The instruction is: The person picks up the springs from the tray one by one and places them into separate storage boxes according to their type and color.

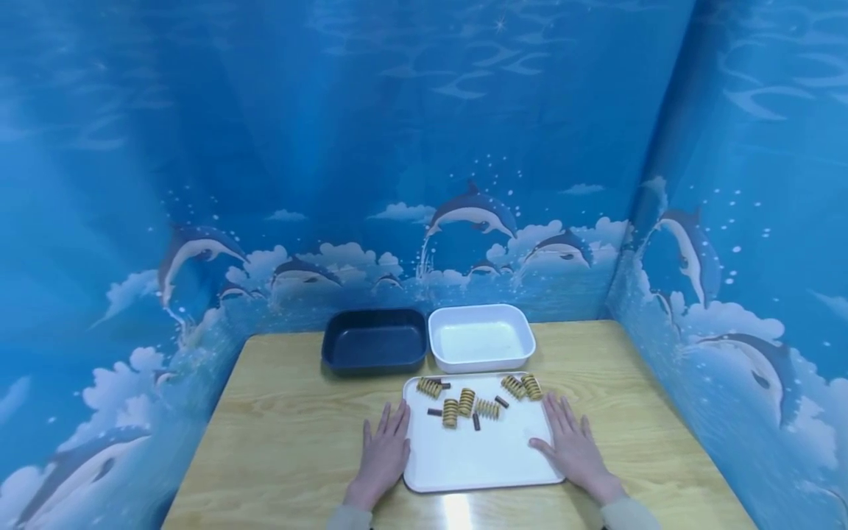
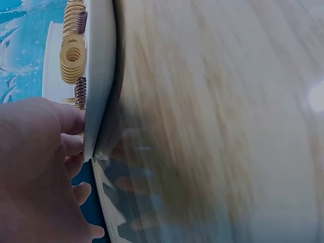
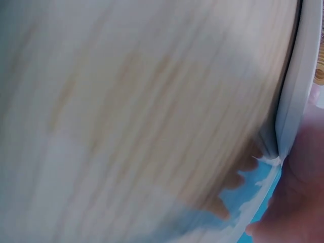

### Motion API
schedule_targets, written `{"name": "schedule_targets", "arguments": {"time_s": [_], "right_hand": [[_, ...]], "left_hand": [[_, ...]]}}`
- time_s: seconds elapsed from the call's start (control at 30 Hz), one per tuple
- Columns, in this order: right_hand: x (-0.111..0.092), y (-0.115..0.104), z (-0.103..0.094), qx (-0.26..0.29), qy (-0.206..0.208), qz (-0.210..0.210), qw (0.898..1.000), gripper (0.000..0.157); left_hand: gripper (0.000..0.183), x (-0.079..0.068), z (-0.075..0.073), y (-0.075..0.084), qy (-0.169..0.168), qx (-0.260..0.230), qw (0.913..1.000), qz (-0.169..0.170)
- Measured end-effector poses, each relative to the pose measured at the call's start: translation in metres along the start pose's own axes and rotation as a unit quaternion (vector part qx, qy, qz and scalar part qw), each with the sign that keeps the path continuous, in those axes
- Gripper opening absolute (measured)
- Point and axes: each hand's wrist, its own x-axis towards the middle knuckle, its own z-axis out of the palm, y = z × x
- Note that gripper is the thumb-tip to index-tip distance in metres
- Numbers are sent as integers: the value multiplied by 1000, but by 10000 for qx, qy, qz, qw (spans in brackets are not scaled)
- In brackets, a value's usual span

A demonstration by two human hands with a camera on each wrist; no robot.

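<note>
A white tray [image 1: 480, 464] lies on the table, holding several fat yellow coil springs [image 1: 450, 414] and several thin dark brown springs [image 1: 476, 422] in its far half. My left hand [image 1: 384, 453] rests at the tray's left edge with fingers extended and spread. In the left wrist view, the fingers of that hand [image 2: 38, 167] are right at the tray's side wall [image 2: 101, 71]. My right hand [image 1: 576, 449] lies along the right edge, fingers extended, thumb over the rim. The right wrist view shows that hand [image 3: 298, 202] blurred beside the tray wall [image 3: 297, 96]. Neither hand holds a spring.
Behind the tray stand two bins side by side, a dark navy one [image 1: 375, 366] on the left and a white one [image 1: 483, 364] on the right. The wooden table [image 1: 285, 427] ends at blue dolphin-print curtains [image 1: 331, 184] at the back and sides.
</note>
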Motion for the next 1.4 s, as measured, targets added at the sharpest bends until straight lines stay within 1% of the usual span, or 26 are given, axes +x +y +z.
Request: {"name": "schedule_targets", "arguments": {"time_s": [0.13,0.27,0.4,0.5,0.7,0.77,1.03,1.27,1.4], "right_hand": [[2,-5,1,38,-124,44,9999,87],[5,-10,1,65,-202,67,9998,87],[7,-15,1,112,-174,31,9998,87],[7,-18,1,153,-154,-2,9998,86],[9,-23,3,138,-208,-37,9997,86],[8,-26,3,152,-180,-57,9997,87],[8,-37,5,419,187,-334,9984,88],[12,-42,13,450,68,-334,9984,88],[14,-45,14,450,77,-335,9984,89]], "left_hand": [[57,-1,-2,-5,-32,31,10000,-34],[57,-3,-6,-8,-46,-44,10000,-54],[57,-5,-8,-12,-58,-105,9999,-51],[57,-5,-7,-16,-56,-62,9999,-61],[57,-5,-9,-21,-5,-127,9999,-102],[57,-6,-10,-22,-11,-117,9999,-125],[58,-7,-9,-32,-90,42,9995,-297],[58,-10,-11,-41,26,80,9996,-253],[58,-12,-12,-45,19,83,9996,-272]]}}
